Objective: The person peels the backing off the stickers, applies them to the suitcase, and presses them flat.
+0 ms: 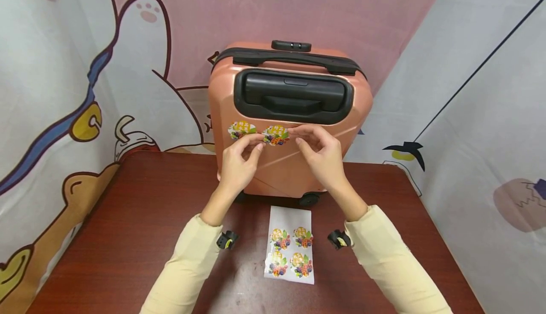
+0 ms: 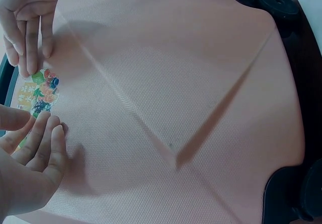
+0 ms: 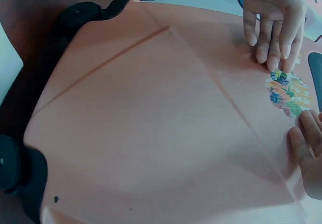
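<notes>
A peach-pink hard-shell suitcase [image 1: 273, 172] stands upright on the table. On its face, below the black handle recess, is a round sticker [image 1: 276, 135] printed with fruit and yellow characters. My left hand [image 1: 240, 162] touches the sticker's left edge with its fingertips, thumb apart from the index finger. At the right edge, my right hand [image 1: 322, 155] has its fingertips on the sticker, fingers fairly straight. A similar sticker [image 1: 241, 129] lies on the shell to the left, partly behind my left hand. Both wrist views show the fingers at opposite sides of the middle sticker [image 3: 288, 93].
A white sheet [image 1: 290, 217] with several fruit stickers lies on the reddish-brown table [image 1: 141, 238] in front of the suitcase. Black wheels [image 1: 309, 199] are at the suitcase's bottom. A cartoon-printed cloth [image 1: 307, 11] hangs close behind and at both sides.
</notes>
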A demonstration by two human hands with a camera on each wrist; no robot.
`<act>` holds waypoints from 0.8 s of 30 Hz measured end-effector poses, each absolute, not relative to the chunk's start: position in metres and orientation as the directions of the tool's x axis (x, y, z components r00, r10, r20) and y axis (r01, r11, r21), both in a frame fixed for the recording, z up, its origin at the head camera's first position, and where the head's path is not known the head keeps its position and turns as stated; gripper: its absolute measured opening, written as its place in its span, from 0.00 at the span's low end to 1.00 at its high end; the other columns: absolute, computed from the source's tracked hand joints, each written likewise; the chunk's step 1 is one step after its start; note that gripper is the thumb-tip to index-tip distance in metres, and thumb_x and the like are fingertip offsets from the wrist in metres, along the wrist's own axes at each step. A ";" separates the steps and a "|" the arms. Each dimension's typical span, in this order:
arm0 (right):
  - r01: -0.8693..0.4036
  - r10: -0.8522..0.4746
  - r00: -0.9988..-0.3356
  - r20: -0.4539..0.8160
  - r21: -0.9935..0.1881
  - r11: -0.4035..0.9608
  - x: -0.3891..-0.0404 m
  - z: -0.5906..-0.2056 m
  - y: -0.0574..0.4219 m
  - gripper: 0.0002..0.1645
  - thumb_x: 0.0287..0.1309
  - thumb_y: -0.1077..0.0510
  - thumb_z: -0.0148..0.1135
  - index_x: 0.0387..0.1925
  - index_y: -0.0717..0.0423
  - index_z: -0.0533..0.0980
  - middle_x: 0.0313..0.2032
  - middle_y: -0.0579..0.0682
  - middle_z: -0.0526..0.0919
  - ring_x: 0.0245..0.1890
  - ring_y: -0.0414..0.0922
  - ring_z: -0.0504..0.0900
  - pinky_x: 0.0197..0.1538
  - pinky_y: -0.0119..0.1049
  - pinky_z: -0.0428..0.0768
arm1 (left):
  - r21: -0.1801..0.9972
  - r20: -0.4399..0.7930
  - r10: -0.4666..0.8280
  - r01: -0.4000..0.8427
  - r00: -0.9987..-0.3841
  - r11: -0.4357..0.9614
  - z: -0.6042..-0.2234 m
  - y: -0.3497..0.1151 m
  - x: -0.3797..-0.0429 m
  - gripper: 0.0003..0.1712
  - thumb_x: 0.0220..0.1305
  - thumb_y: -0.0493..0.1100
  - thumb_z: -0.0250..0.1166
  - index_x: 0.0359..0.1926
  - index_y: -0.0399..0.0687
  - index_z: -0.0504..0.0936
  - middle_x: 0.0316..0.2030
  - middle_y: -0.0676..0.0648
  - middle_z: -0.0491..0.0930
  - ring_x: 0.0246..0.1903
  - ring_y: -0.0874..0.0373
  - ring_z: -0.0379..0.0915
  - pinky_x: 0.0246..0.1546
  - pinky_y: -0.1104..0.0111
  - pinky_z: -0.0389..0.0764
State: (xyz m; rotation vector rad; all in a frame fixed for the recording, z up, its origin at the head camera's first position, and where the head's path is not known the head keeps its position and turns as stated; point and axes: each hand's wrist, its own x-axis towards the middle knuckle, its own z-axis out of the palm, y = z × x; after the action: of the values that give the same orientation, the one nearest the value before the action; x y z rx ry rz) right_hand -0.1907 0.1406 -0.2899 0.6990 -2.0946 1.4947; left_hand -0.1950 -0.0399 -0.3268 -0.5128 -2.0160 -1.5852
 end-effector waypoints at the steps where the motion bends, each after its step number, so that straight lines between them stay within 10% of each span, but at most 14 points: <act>1: -0.643 -0.132 -0.761 0.635 -0.714 0.276 -0.191 -0.290 0.141 0.11 0.55 0.73 0.58 0.40 0.66 0.77 0.40 0.56 0.83 0.42 0.45 0.81 0.45 0.32 0.78 | 0.773 0.608 -0.022 0.585 -0.794 0.244 -0.327 -0.040 -0.195 0.09 0.60 0.31 0.61 0.42 0.35 0.81 0.35 0.41 0.82 0.34 0.53 0.78 0.34 0.67 0.78; 24: -0.573 -0.145 -0.820 0.554 -0.791 0.216 -0.189 -0.304 0.149 0.08 0.57 0.70 0.59 0.39 0.66 0.78 0.39 0.58 0.83 0.42 0.46 0.81 0.44 0.32 0.77 | 0.780 0.591 -0.007 0.570 -0.806 0.259 -0.332 -0.041 -0.191 0.10 0.60 0.31 0.60 0.43 0.35 0.81 0.34 0.42 0.83 0.35 0.54 0.79 0.33 0.68 0.77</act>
State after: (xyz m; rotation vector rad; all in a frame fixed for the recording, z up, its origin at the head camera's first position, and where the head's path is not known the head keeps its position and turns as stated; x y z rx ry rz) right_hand -0.1889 0.1486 -0.3039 0.6675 -2.1351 1.6336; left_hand -0.1913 -0.0406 -0.3316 -0.5089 -2.0525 -1.5784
